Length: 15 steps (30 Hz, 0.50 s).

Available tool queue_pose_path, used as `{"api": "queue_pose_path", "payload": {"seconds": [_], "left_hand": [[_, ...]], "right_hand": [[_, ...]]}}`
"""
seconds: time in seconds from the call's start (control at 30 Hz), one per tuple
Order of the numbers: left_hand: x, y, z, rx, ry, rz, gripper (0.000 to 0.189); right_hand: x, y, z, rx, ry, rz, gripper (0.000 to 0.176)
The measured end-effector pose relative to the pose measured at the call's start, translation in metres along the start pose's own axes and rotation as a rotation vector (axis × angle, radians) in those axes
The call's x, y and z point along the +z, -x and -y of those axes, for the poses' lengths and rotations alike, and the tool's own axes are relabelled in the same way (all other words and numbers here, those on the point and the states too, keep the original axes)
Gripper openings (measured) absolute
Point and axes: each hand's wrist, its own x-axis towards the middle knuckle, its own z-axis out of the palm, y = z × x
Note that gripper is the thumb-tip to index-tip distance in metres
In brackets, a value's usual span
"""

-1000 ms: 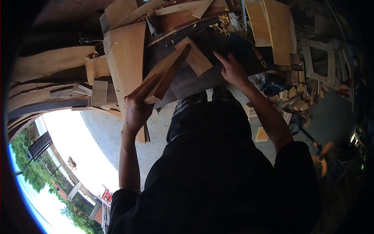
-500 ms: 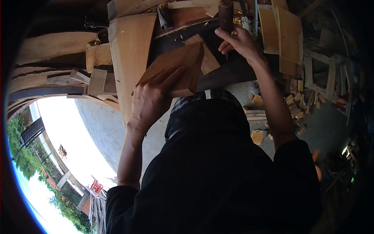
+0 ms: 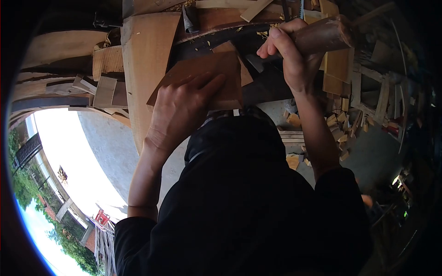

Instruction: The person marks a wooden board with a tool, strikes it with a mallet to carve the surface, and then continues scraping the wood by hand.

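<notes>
My left hand (image 3: 182, 101) grips a thick brown wooden board (image 3: 202, 69), its fingers lying across the upper face and its thumb hidden. The board is slanted over the dark bench top (image 3: 271, 85), overlapping a smaller wood piece (image 3: 246, 73) behind it. In my right hand (image 3: 297, 60) is a tool with a thick, round wooden handle (image 3: 322, 35), whose blunt end points right. A flat, dark metal piece (image 3: 256, 63) shows below my right fingertips; whether it belongs to this tool I cannot tell.
A long pale plank (image 3: 145, 60) lies left of the board. Wood shavings (image 3: 262, 34) and a rolled grey sheet (image 3: 189, 19) are at the back. Upright boards (image 3: 338, 69) stand at right, above a heap of offcuts (image 3: 340, 122) on the floor. Stacked timber (image 3: 64, 48) fills the far left.
My right hand has closed around the wooden handle, which swung from upright to pointing right. The board in my left hand has turned and lies flatter. The whole view has shifted slightly.
</notes>
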Motion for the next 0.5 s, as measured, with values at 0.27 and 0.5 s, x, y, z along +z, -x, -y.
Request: {"api": "queue_pose_path", "payload": {"seconds": [0.27, 0.5], "left_hand": [[-0.003, -0.010, 0.003, 0.040, -0.040, -0.004, 0.044], [0.002, -0.016, 0.008, 0.045, -0.017, -0.027, 0.043]], "right_hand": [[0.032, -0.019, 0.001, -0.118, -0.056, -0.059, 0.020], [0.029, -0.015, -0.008, -0.128, 0.001, -0.055, 0.017]]}}
